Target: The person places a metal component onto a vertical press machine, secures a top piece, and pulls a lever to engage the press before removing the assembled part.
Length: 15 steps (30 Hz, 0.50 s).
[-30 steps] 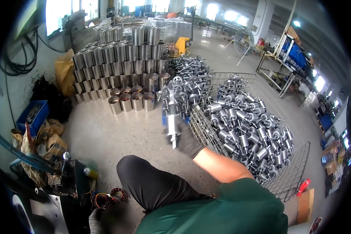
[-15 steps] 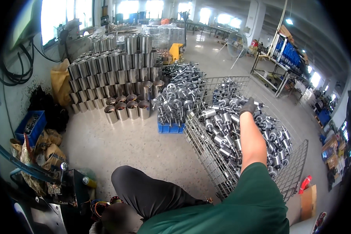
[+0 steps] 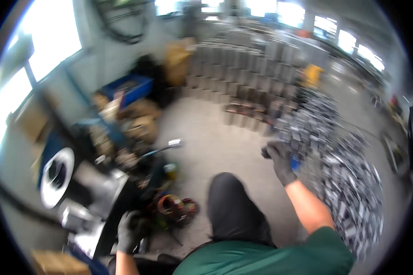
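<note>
Both hands wear dark grey gloves, and motion smears this picture. My right hand point(image 3: 281, 161) hovers over the floor, left of the piles of metal parts. Its fingers look bent, but I cannot make out whether they hold anything. At lower left, my left hand point(image 3: 131, 231) is beside the dark edge of a machine point(image 3: 94, 185) with a pale ring-shaped face; its fingers are blurred. Near it on the floor lie copper-coloured wound coils point(image 3: 170, 205). On the right, a heap of silver cylindrical parts point(image 3: 351, 197) fills a wire basket, with another pile point(image 3: 307, 121) behind it.
Stacked metal cylinders point(image 3: 243, 68) stand along the back, with a yellow pallet truck point(image 3: 313, 75) to their right. By the left wall are a blue crate point(image 3: 132, 89) and brown sacks point(image 3: 142, 123). My bent knee point(image 3: 234, 206) is between my hands.
My view has swung left. My right hand has left the parts in the wire basket and come left over the floor. My left hand, barely visible at the lower edge before, now shows beside the machine.
</note>
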Motion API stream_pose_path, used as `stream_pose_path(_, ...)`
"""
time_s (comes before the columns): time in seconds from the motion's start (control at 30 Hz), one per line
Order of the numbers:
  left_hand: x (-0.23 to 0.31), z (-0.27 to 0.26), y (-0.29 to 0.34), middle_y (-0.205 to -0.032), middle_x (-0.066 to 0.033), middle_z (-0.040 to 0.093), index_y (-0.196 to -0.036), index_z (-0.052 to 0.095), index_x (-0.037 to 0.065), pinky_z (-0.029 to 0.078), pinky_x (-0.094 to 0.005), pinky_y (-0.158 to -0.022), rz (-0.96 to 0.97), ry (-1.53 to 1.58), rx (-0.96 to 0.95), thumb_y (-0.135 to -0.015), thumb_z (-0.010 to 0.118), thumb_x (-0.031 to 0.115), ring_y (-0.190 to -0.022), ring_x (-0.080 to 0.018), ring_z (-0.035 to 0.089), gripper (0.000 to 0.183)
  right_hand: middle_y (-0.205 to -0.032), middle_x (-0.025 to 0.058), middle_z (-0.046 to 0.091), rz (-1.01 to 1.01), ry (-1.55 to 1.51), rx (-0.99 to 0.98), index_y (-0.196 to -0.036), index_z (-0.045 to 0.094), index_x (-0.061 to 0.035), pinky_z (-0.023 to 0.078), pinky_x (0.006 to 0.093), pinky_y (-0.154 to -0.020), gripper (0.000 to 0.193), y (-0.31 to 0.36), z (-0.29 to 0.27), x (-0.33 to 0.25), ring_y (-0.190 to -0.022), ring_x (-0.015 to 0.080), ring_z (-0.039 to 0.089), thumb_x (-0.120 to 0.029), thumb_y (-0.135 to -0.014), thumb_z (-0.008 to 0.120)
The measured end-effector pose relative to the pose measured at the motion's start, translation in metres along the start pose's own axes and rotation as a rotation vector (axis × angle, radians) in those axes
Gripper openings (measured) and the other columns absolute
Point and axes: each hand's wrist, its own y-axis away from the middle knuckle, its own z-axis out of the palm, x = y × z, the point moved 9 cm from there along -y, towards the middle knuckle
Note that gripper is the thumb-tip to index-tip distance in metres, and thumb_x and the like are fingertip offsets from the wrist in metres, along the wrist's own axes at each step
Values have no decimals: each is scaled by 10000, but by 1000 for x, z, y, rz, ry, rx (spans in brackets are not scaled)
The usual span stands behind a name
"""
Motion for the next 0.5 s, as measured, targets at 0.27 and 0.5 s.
stream_pose_path(0.27,-94,-201,44,-1126,-69,676,-1244,635,22,514,-306,-967,-13,121,1022,-959,659,4,-1020,-148,644,286,-981,140,719,-574,80,-1258,-1092,707,-23,574,389,-823,198,106,353,-122,-912,294,712,-35,-895,686)
stream_pose_path(0.5,-166,-248,125,-1149,-106,616,-1283,611,36,509,-337,-958,-195,-230,1383,-853,726,-10,-1038,-213,618,447,-1026,176,706,-829,8,-1691,-1185,686,-26,569,432,-845,313,208,474,-93,-955,366,695,-195,-922,709)
